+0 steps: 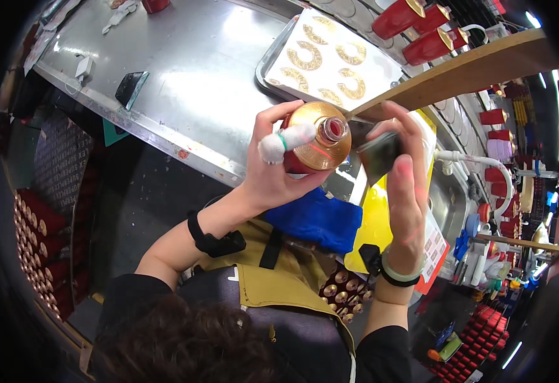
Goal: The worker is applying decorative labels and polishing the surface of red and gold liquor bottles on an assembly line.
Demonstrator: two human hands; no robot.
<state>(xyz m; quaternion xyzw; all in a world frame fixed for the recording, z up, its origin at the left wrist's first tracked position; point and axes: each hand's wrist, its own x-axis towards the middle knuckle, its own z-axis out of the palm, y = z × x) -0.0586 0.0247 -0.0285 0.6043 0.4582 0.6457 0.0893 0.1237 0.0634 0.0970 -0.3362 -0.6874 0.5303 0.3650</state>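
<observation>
My left hand (260, 175) is wrapped round a red bottle (308, 153) with a gold shoulder and an open neck. The neck is tipped up toward me and to the right. A white finger cover with a green band sits on one finger, which lies across the gold shoulder. To the right of the bottle, and apart from it, my right hand (409, 191) grips a small dark flat piece (380, 154) between thumb and fingers. Motion blurs that piece, so its kind is unclear.
A tray (261, 80) with a white sheet of gold C-shaped labels (305, 56) lies beyond my hands on the metal table (183, 83). Red bottles (401, 18) stand at upper right, near a wooden bar (471, 67). A blue cloth (318, 220) lies below my hands.
</observation>
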